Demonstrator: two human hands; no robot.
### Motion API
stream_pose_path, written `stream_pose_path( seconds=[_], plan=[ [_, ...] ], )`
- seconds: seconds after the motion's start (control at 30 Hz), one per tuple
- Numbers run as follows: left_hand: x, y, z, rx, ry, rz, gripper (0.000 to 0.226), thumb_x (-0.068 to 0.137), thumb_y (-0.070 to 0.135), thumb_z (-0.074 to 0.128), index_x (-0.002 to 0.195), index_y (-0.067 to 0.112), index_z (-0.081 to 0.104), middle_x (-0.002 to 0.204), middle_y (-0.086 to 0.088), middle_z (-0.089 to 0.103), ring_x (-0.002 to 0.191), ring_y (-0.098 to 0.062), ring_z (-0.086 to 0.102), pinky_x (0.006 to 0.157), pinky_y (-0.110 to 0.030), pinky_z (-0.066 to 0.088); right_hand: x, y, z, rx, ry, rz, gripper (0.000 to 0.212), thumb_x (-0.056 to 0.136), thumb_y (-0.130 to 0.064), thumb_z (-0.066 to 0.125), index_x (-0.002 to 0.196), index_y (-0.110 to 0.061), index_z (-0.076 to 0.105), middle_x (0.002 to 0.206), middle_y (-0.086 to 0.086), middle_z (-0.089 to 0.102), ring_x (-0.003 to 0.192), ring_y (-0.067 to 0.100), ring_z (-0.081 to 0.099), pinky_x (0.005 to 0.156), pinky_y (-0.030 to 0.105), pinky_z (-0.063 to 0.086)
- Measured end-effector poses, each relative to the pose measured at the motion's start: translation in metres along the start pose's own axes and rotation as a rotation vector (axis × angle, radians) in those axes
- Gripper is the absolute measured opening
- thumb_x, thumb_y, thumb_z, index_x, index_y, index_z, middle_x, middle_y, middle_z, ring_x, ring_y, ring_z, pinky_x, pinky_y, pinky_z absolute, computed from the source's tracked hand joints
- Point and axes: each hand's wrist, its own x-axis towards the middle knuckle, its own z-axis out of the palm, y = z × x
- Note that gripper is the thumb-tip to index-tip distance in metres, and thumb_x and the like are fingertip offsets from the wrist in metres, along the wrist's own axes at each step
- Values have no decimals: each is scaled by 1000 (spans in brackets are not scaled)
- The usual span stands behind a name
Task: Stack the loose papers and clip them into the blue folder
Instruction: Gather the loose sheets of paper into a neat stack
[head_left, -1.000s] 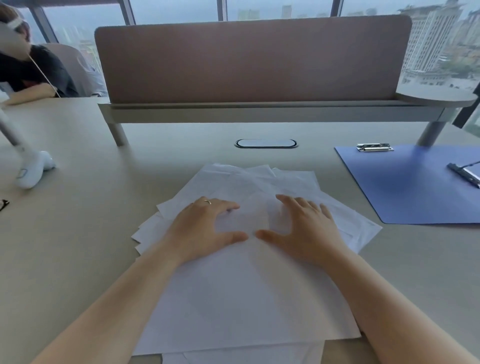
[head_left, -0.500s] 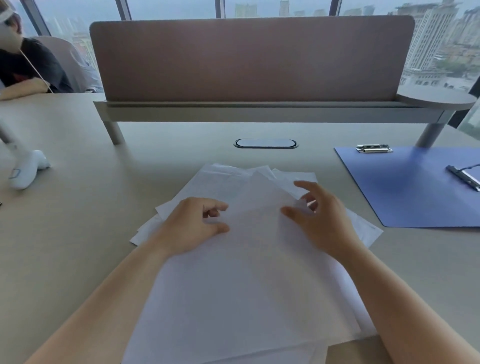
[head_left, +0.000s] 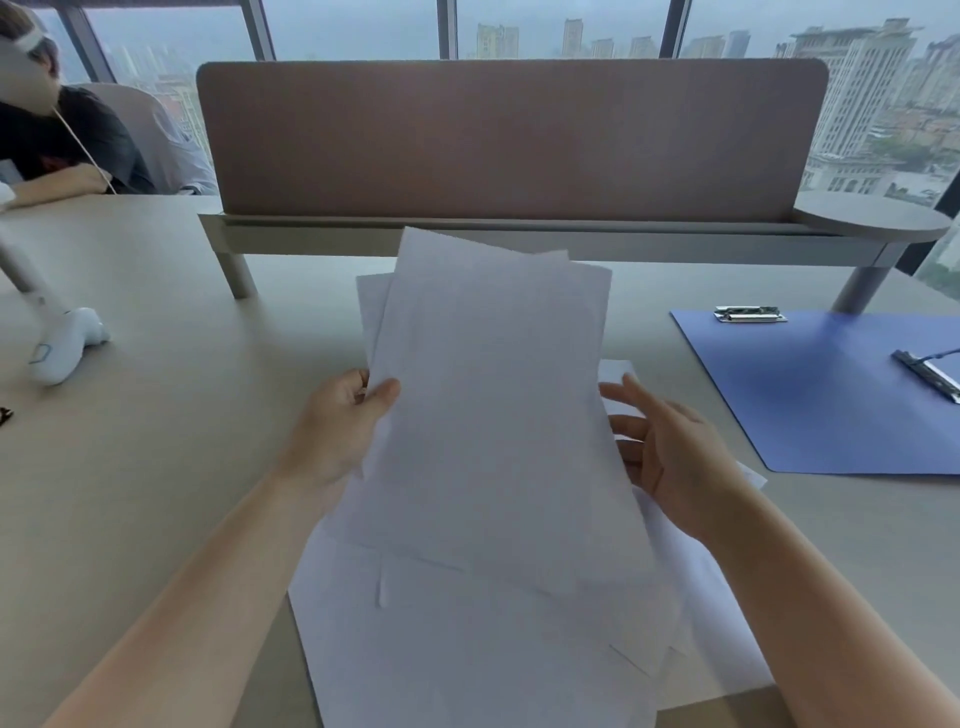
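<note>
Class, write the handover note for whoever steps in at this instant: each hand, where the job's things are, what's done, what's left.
Left hand: pinches the left edge of the raised sheets.
Right hand: open at their right edge, fingers straight.
More papers lie loose on the desk under them.
Blue folder: open flat at right, one clip at its top edge, another further right.
Done: some sheets gathered, not squared.
Left: collect the rest, align, clip into the folder.
</note>
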Motion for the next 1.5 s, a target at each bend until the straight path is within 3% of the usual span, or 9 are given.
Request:
stream_pose_path(
  seconds=[0.1,0.27,0.43,0.6,0.77,0.9,1.03,1.3,1.5],
  plan=[
    [-4,4,7,-146,-77,-75,21,98,15,55,114,6,66,102,-15,75,86,-28,72,77,-46,57,-4,9,10,-123,5,-39,21,99,-16,57,104,-11,77,98,15,78,80,27,75,75,40,60],
    [-13,8,12,-41,-235,-86,24,99,23,53,120,18,65,110,1,75,101,-18,71,86,-35,56,-10,12,20,-133,51,-61,27,102,-15,52,92,-14,78,93,12,79,76,24,75,71,38,61],
    [-17,9,19,0,-139,-98,23,97,29,56,103,14,74,93,-3,78,81,-18,75,65,-29,58,-17,4,23,-16,84,-80,25,101,-22,54,93,-17,77,85,2,80,71,16,75,72,35,59],
    [-1,6,10,-407,19,-234,26,96,19,55,115,6,67,76,-3,76,60,-16,72,58,-29,59,-17,2,28,-68,82,-151,35,104,-36,46,92,-22,76,93,-7,79,91,10,74,82,29,57],
    [5,3,-4,-798,51,-383,12,91,12,60,92,4,70,64,0,67,40,-6,59,38,-15,47,-6,16,11,-1140,124,-234,71,83,-71,55,142,-31,49,146,-6,50,139,16,42,110,32,33],
    [6,-2,-7,-931,-42,-308,81,21,-1,94,96,3,63,81,-6,66,46,-8,51,44,-17,46,-6,21,14,-1457,64,-149,119,61,-93,49,157,-31,17,162,-1,24,151,21,17,123,40,12],
    [0,5,3,-885,-9,-343,14,73,1,69,80,8,60,65,-1,58,38,-8,49,40,-16,41,4,19,15,-1484,166,-146,131,50,-100,45,157,-29,18,158,3,31,147,26,25,120,44,19],
    [-6,5,13,-621,-32,-336,23,98,10,50,114,5,65,79,-5,77,62,-17,74,48,-26,57,16,5,18,-1573,199,-99,125,42,-99,54,143,-26,40,137,4,45,131,28,41,102,42,33],
    [-2,5,15,-627,-10,-283,34,96,6,49,128,5,60,92,-5,78,77,-17,75,58,-28,60,23,-4,6,-1264,186,3,118,44,-73,84,144,-25,42,138,2,50,129,24,51,96,37,41]
  ],
)
